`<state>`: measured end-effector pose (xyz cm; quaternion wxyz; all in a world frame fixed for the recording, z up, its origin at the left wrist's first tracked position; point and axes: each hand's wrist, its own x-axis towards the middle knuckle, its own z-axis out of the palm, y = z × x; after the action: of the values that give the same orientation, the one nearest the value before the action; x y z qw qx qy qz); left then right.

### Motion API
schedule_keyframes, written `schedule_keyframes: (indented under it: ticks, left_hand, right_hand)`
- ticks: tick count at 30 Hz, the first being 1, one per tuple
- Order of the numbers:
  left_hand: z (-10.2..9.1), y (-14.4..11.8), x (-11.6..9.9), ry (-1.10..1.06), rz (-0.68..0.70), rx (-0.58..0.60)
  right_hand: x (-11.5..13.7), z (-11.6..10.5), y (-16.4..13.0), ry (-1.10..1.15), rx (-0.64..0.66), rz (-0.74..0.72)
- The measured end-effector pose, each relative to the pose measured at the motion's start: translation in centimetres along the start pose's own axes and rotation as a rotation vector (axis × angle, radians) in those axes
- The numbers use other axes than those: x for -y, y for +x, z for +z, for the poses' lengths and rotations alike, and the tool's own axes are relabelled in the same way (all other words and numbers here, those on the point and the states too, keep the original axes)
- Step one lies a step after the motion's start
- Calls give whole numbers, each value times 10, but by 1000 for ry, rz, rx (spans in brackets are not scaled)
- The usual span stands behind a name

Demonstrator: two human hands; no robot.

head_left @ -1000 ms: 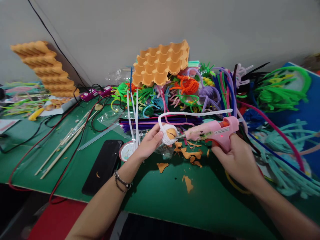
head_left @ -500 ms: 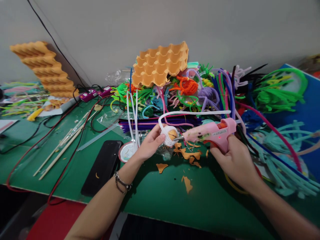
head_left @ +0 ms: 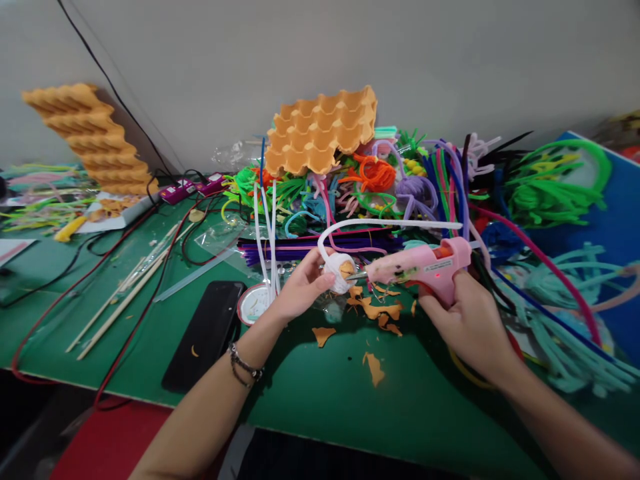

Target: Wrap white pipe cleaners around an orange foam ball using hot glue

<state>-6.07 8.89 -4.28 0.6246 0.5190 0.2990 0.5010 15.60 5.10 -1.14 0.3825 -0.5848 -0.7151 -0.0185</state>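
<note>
Two hands closed: left (head_left: 300,293) on wrapped ball (head_left: 341,272), right (head_left: 467,320) on glue gun (head_left: 425,267) (pink).

The glue gun (head_left: 423,268) is pink, the egg tray (head_left: 323,130) orange, the table (head_left: 310,380) green, the phone (head_left: 204,333) black, and the pipe cleaner (head_left: 380,225) white, amid many-coloured ones.

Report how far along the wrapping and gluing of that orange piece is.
Done: the orange piece already carries several turns of white pipe cleaner, and torn orange scraps lie on the green table. In hand: the left hand grips the piece while the right hand holds the pink glue gun, nozzle at the piece. Left: a patch of orange remains bare and a long white tail hangs unwrapped.
</note>
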Motion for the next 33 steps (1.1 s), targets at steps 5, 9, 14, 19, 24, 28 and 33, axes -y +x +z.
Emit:
schedule_keyframes:
  ticks: [5, 9, 14, 19, 24, 28, 33]
  left_hand:
    - [3, 0, -4, 25, 6, 49]
    - [2, 1, -3, 45, 21, 54]
    - [1, 0, -1, 70, -20, 44]
    - [2, 0, 1, 4, -58, -1]
    - [-5, 6, -1, -41, -55, -134]
    - [-14, 13, -9, -42, 31, -274]
    - [-22, 20, -31, -40, 141, -369]
  right_hand:
    - [0, 1, 1, 14, 5, 23]
    - [0, 0, 1, 22, 19, 50]
    - [0, 0, 1, 37, 43, 90]
    - [-1, 0, 1, 49, 62, 155]
    - [-2, 1, 1, 60, -21, 213]
    - [-3, 3, 0, 105, 13, 160]
    - [6, 16, -1, 216, 256, -58]
